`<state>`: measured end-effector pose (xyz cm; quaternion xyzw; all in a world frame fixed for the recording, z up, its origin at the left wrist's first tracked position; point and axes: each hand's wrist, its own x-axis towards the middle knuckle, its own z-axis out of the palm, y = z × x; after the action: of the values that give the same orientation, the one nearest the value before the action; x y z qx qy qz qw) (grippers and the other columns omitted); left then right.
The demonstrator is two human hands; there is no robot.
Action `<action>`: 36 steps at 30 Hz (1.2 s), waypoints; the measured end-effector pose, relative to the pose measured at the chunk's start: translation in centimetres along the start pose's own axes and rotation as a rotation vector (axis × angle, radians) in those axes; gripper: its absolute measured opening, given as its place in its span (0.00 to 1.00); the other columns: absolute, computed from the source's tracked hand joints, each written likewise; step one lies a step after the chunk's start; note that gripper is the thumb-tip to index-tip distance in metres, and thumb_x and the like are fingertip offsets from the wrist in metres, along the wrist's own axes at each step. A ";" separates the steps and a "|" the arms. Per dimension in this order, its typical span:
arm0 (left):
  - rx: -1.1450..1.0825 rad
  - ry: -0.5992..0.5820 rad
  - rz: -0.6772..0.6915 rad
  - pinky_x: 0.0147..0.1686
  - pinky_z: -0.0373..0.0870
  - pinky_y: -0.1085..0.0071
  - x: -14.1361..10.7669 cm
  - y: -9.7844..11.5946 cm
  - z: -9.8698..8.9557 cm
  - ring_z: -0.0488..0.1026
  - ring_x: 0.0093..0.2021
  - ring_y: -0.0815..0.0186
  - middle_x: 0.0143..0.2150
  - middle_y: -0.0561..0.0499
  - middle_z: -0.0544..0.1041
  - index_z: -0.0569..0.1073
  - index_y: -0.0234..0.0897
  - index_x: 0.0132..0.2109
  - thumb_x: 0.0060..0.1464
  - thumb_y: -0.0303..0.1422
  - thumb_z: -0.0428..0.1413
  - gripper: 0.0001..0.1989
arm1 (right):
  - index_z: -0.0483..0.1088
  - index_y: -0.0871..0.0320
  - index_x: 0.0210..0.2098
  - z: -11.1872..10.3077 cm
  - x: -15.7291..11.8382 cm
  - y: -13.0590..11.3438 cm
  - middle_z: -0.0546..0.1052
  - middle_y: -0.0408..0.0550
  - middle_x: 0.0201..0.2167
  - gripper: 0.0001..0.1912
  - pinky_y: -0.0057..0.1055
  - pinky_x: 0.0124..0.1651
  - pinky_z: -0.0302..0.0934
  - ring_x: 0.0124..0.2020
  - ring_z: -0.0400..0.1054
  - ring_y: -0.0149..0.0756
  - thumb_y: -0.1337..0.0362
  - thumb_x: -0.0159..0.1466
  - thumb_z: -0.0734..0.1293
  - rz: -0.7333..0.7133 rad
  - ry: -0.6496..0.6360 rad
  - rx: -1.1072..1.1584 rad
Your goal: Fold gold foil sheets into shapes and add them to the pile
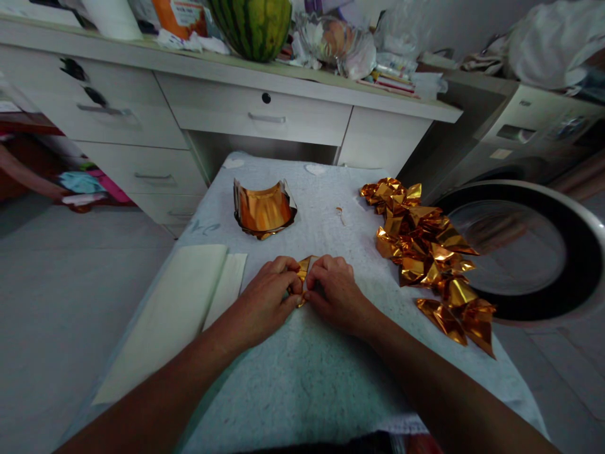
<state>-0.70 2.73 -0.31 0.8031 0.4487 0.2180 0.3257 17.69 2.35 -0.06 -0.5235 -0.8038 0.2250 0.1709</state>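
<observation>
A small piece of gold foil paper lies on the cloth-covered table between my hands. My left hand has its fingers closed on the left side of the foil. From the other side my right hand pinches it, fingertips pressed together. Most of the foil is hidden under my fingers. Beyond my hands stands a curved stack of gold foil sheets. Many folded gold foil pieces form a loose heap on the right.
Cream paper sheets lie at the table's left. Behind the table is a white drawer cabinet bearing a watermelon and clutter. A washing machine's open round door stands close on the right.
</observation>
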 end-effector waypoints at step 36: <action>0.014 0.039 -0.036 0.55 0.66 0.55 0.0 0.0 0.7 0.65 0.52 0.57 0.50 0.48 0.67 0.69 0.40 0.36 0.52 0.26 0.57 0.05 | 0.70 0.57 0.35 -0.1 -0.1 -0.2 0.69 0.48 0.42 0.04 0.39 0.48 0.52 0.45 0.59 0.42 0.64 0.61 0.68 -0.034 -0.016 -0.068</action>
<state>-0.27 2.54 -0.76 0.7928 0.4709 0.2244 0.3152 17.66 2.25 0.11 -0.5136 -0.8210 0.1990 0.1504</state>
